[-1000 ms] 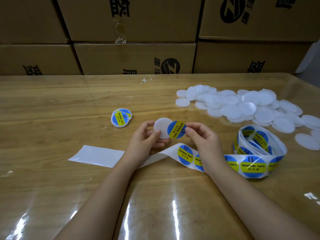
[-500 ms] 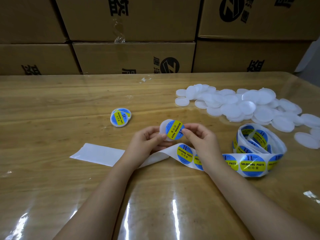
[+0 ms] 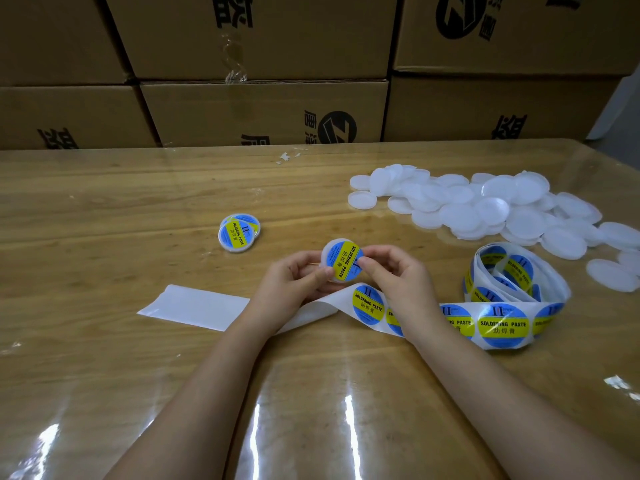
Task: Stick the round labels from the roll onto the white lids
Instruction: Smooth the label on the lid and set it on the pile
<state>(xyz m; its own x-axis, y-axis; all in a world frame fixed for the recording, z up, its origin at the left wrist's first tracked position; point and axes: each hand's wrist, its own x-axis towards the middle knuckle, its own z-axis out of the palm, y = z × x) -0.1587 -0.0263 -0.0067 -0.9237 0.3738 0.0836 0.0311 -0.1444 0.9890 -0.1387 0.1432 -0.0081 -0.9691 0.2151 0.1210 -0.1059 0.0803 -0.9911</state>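
Above the table's middle I hold a white lid [image 3: 329,250] covered by a blue and yellow round label [image 3: 344,260]. My left hand [image 3: 291,282] grips the lid at its lower left edge, thumb on the rim. My right hand [image 3: 394,275] pinches it from the right, thumb pressing on the label. The label roll [image 3: 512,282] lies loosely coiled at the right, and its strip [image 3: 369,304] runs left under my wrists to a bare backing end [image 3: 194,306]. A pile of plain white lids [image 3: 485,206] lies behind the roll.
Two labelled lids [image 3: 239,232] sit stacked left of my hands. Stacked cardboard boxes [image 3: 263,109] wall off the table's far edge. The wooden table [image 3: 104,209] has a glossy clear cover. Loose lids [image 3: 611,275] lie near the right edge.
The label, held beside the lid a second ago, now lies over the lid's face. My right thumb has moved onto it, and both hands have drawn closer together.
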